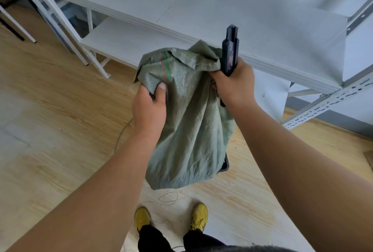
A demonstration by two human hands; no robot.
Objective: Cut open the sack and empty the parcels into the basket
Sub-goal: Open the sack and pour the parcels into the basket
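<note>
A green woven sack (193, 122) hangs in the air in front of me, its bottom end bunched at the top. My left hand (150, 108) pinches its left corner. My right hand (235, 86) grips the other corner together with a black utility knife (230, 53) that points upward. Only a dark corner of the basket (225, 166) shows below the sack, at its lower right. The sack hides the rest of the basket. No parcels are visible.
A white metal shelving unit (201, 21) stands right behind the sack, its angled steel leg (327, 104) at the right. Loose thread (169, 199) lies on the wooden floor near my yellow shoes (199, 216). A thin cable (123, 130) runs across the floor at the left.
</note>
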